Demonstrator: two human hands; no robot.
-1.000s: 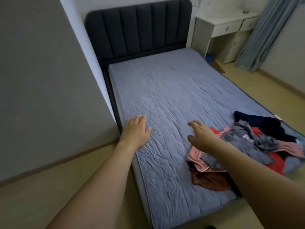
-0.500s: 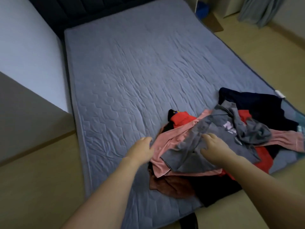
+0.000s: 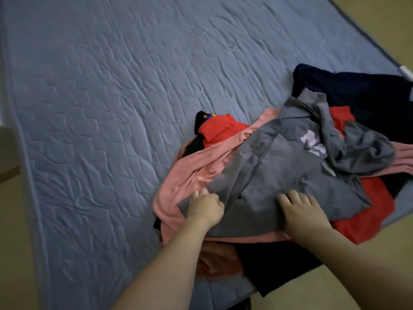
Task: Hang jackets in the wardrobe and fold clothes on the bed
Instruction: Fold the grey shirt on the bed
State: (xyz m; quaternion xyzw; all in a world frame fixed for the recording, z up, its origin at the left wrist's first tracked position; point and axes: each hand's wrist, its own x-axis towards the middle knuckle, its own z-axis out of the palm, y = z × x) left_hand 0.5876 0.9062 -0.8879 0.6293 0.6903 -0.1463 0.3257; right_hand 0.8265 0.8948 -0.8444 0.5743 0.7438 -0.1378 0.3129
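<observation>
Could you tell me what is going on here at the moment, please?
A person is starting on a heap of clothes at the near corner of the bed. Both hands are on the grey garment lying on top: the left hand grips its near edge, the right hand rests on it. Pink, red and dark pieces lie underneath, unfolded.

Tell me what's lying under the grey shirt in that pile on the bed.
Under the grey shirt, a pink garment and a red one stick out. How far they extend beneath it is covered.

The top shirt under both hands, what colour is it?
Grey shirt with a pale print, head view.
</observation>
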